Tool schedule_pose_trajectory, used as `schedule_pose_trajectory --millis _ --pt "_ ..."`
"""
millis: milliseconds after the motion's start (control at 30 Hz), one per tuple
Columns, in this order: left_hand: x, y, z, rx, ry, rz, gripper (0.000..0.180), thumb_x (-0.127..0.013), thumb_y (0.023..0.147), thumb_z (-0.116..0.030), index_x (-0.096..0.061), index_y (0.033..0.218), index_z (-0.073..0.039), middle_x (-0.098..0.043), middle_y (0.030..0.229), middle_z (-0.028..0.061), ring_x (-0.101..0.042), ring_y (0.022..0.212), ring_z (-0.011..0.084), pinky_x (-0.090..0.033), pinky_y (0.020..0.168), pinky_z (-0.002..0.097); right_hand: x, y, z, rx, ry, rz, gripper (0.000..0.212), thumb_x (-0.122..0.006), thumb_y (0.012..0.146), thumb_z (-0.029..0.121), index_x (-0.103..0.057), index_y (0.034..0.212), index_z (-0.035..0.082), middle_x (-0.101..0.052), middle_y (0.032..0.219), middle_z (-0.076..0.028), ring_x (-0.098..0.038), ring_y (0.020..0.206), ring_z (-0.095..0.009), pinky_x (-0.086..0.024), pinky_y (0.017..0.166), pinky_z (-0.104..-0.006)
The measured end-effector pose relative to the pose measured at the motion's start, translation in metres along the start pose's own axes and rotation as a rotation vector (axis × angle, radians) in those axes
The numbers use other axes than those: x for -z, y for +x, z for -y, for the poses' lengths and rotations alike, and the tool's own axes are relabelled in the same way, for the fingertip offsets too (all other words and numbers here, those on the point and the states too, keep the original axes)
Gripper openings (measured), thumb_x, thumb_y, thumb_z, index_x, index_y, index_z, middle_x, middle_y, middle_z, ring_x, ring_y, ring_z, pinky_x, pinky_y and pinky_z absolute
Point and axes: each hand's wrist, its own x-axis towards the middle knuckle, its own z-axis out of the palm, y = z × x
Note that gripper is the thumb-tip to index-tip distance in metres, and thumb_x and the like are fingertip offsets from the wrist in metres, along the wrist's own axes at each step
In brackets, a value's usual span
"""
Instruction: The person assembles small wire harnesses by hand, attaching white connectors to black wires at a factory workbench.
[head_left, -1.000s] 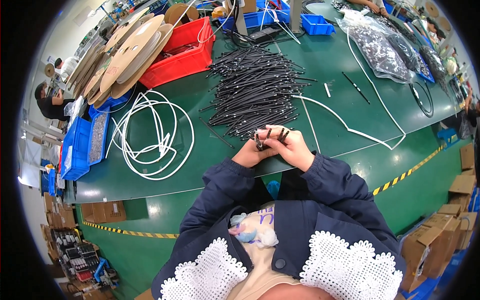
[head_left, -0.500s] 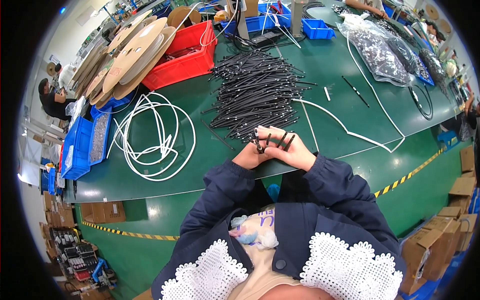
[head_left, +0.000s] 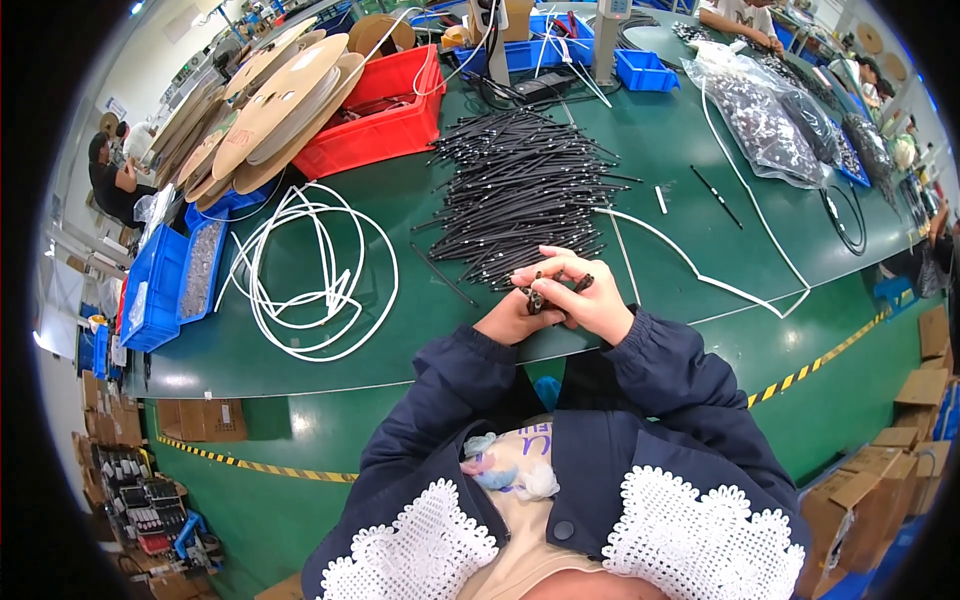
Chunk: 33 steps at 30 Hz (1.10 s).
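Both hands meet at the table's near edge, just in front of a large heap of thin black tubes (head_left: 520,195) with small white marks. Between them is a small bunch of short black tubes (head_left: 537,298), their ends pointing up toward me. My left hand (head_left: 507,320) is closed around the lower part of the bunch. From the right, my right hand (head_left: 600,303) curls over the same bunch, its fingers touching the tube ends. How far the tubes reach below the hands is hidden.
Left of the heap lies a coil of white tubing (head_left: 310,275). A red bin (head_left: 375,130), cardboard reels (head_left: 285,100) and blue trays (head_left: 150,290) stand farther left. On the right are a white strip (head_left: 690,262), a single black tube (head_left: 716,197) and clear bags (head_left: 760,115). A co-worker sits beyond.
My right hand's fingers have shifted on the bunch. Tubes that stuck up separately between the fingers now sit closer together. The heap is unchanged; the view has moved slightly.
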Motion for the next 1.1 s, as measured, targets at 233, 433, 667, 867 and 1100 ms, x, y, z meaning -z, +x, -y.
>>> schedule_pose_trajectory --millis 233,433,667,867,1100 --pt "0.005 0.0 -0.008 0.137 0.025 0.07 0.042 -0.067 0.084 -0.002 -0.05 0.122 -0.002 -0.058 0.117 0.0071 -0.056 0.109 0.0169 -0.048 0.091 0.0295 -0.001 -0.006 -0.003 -0.075 0.13 0.017 0.014 -0.058 0.09 0.01 -0.062 0.099 0.0 -0.07 0.102 -0.012 -0.066 0.093 -0.016 -0.027 0.111 -0.045" --pt "0.0 -0.002 -0.009 0.005 0.099 0.009 0.041 -0.068 0.082 -0.003 -0.052 0.12 -0.003 -0.059 0.114 0.0067 -0.057 0.108 0.0176 -0.048 0.089 0.0297 -0.01 -0.005 -0.014 -0.104 0.256 0.03 0.011 -0.06 0.088 0.008 -0.065 0.095 0.002 -0.071 0.101 -0.01 -0.064 0.097 -0.017 -0.027 0.111 -0.044" --pt "0.004 0.005 -0.012 -0.359 0.475 0.052 0.035 -0.066 0.084 -0.005 -0.055 0.117 -0.005 -0.061 0.108 0.0068 -0.058 0.103 0.0182 -0.049 0.088 0.0303 -0.006 -0.01 -0.028 -0.047 0.037 0.099 0.012 -0.062 0.085 0.006 -0.067 0.095 0.003 -0.071 0.101 -0.009 -0.062 0.103 -0.019 -0.031 0.107 -0.0417" --pt "0.006 0.002 -0.006 0.029 0.035 0.195 0.029 -0.061 0.087 -0.002 -0.054 0.115 0.0 -0.067 0.093 0.0076 -0.063 0.096 0.0182 -0.05 0.087 0.0316 0.008 0.005 0.009 -0.335 0.336 0.275 0.026 -0.06 0.085 0.009 -0.066 0.11 0.003 -0.065 0.115 -0.011 -0.063 0.091 -0.015 -0.051 0.081 -0.03" --pt "0.003 0.004 -0.01 -0.083 -0.066 0.218 0.032 -0.062 0.086 0.0 -0.051 0.116 0.001 -0.067 0.095 0.0098 -0.065 0.093 0.0184 -0.051 0.085 0.0311 0.012 0.025 0.015 -0.43 0.316 0.494 0.018 -0.063 0.085 0.008 -0.068 0.101 0.001 -0.058 0.096 -0.006 -0.058 0.077 -0.012 -0.049 0.056 -0.0211"
